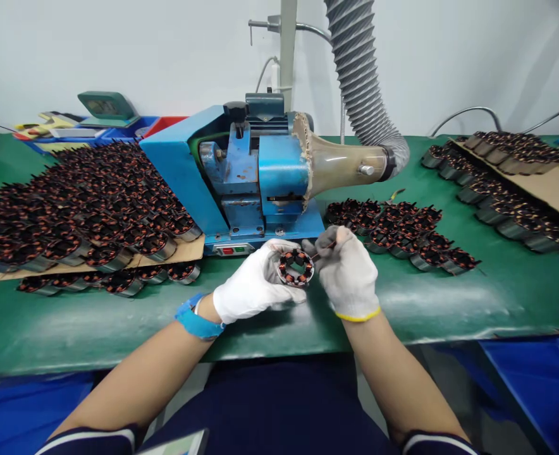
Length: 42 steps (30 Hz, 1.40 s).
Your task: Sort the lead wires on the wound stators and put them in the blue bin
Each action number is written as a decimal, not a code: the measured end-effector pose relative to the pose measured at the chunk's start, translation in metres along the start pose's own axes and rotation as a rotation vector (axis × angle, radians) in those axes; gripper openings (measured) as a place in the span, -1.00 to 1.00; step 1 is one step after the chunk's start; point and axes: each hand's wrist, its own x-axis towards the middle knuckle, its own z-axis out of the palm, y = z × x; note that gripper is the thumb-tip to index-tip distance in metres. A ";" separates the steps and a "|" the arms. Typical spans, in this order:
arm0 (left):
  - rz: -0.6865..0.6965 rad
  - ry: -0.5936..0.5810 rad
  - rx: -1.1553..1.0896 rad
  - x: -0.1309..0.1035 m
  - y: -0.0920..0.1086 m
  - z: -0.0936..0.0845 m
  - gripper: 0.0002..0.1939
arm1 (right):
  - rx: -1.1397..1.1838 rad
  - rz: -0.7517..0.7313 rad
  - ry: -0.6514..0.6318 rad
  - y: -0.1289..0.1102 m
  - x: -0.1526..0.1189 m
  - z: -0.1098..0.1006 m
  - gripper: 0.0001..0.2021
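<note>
My left hand [255, 281], in a white glove with a blue band at the wrist, grips a motor stator [280, 273] by its outer metal ring. The stator's open face with copper windings is turned up toward me. Just to its right, my right hand [348, 275], in a knit glove with a yellow cuff, is closed in a pinch. A thin wire [318, 255] seems to run from the stator's rim to those fingertips, which are partly blurred. Both hands are above the green table [279, 341], in front of a blue machine [283, 167].
Many stators [104, 202] are stacked on cardboard at the left. A smaller group [403, 230] stands right of the machine, and more rows [511, 189] lie far right. A grey hose [362, 69] joins the machine's funnel [341, 165]. Blue bins [102, 129] stand at back left.
</note>
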 end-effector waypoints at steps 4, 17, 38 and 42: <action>0.146 0.140 0.121 -0.001 -0.010 0.002 -0.37 | 0.185 0.039 0.153 0.000 0.011 -0.008 -0.74; 0.397 0.427 0.751 -0.003 -0.022 0.002 -0.48 | -0.089 0.148 0.022 0.017 -0.014 0.037 -0.74; 0.440 0.617 0.722 0.021 -0.012 -0.012 -0.46 | -0.102 -0.041 -0.023 0.033 0.037 0.074 -0.85; 0.432 0.635 0.748 0.021 -0.012 -0.012 -0.45 | -0.078 -0.028 -0.026 0.030 0.037 0.074 -0.84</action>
